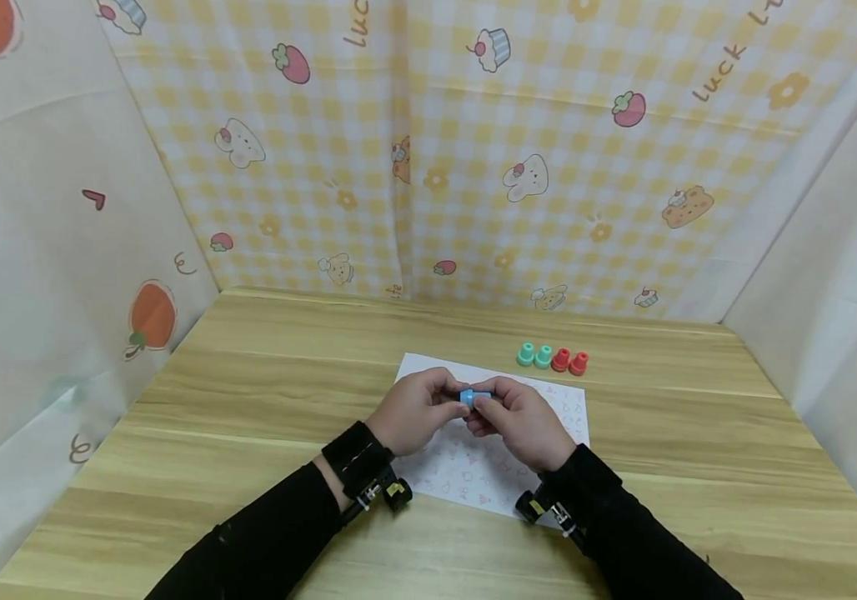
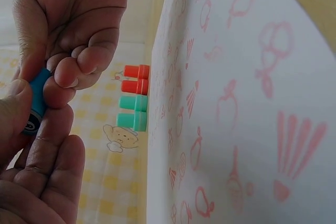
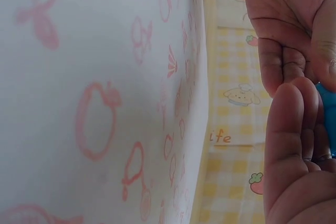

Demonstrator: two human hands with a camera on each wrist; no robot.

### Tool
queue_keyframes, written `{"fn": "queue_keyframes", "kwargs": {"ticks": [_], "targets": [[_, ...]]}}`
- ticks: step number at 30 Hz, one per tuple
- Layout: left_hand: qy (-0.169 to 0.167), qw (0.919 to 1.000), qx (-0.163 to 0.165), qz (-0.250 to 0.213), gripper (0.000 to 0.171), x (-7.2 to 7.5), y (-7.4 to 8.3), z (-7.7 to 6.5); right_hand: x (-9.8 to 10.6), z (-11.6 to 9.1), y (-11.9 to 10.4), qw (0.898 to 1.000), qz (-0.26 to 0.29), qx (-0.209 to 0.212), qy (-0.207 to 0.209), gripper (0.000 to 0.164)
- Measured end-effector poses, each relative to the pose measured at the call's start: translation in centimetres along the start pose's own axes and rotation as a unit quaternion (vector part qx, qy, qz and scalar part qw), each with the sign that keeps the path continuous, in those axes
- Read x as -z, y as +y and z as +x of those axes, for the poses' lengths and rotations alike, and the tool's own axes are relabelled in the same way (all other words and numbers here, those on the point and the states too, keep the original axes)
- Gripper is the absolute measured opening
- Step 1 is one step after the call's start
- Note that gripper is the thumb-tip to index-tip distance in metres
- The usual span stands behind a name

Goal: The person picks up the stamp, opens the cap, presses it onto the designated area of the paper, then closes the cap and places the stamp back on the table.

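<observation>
A small blue toy stamp [image 1: 476, 398] is held between both hands above a printed sheet of paper [image 1: 466, 475]. My left hand [image 1: 417, 414] pinches its left end between thumb and fingers. At the other end, my right hand [image 1: 528, 423] grips it the same way, and the fingertips of both hands nearly meet. In the left wrist view the blue stamp [image 2: 38, 98] shows a dark round mark with a white sign at its lower end. Fingers hide most of the blue stamp [image 3: 329, 116] in the right wrist view.
Behind the paper stand two green stamps [image 1: 534, 357] and two red stamps [image 1: 569, 362] in a row. Red prints such as shuttlecocks [image 2: 295, 153] and fruit cover the sheet. A checked cloth [image 1: 458, 208] hangs at the back edge of the wooden table [image 1: 248, 383].
</observation>
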State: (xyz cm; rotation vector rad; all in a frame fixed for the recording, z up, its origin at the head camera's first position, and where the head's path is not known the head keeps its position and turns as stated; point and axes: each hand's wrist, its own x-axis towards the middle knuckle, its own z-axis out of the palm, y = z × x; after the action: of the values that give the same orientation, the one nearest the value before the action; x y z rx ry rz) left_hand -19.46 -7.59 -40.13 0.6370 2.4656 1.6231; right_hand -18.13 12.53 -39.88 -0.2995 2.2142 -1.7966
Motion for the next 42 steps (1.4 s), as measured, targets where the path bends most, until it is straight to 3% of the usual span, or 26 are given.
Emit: {"fn": "queue_keyframes", "kwargs": {"ticks": [13, 24, 32, 42], "targets": [[-0.001, 0.9999, 0.003, -0.011, 0.01, 0.3, 0.0, -0.1, -0.2, 0.3, 0.0, 1.0, 0.022, 0.006, -0.017, 0.023], [-0.001, 0.9999, 0.002, -0.01, 0.011, 0.9, 0.1, 0.0, 0.4, 0.4, 0.1, 0.995, 0.083, 0.0, -0.047, 0.03], [0.031, 0.9951, 0.014, 0.092, 0.022, 2.3, -0.6, 0.1, 1.1, 1.7, -0.9, 0.999, 0.027, -0.043, 0.0, 0.03], [0.037, 0.9927, 0.023, 0.112, 0.026, 3.4, -1.3, 0.3, 2.8, 4.1, -2.1, 0.993, -0.107, -0.04, 0.017, 0.031]]}}
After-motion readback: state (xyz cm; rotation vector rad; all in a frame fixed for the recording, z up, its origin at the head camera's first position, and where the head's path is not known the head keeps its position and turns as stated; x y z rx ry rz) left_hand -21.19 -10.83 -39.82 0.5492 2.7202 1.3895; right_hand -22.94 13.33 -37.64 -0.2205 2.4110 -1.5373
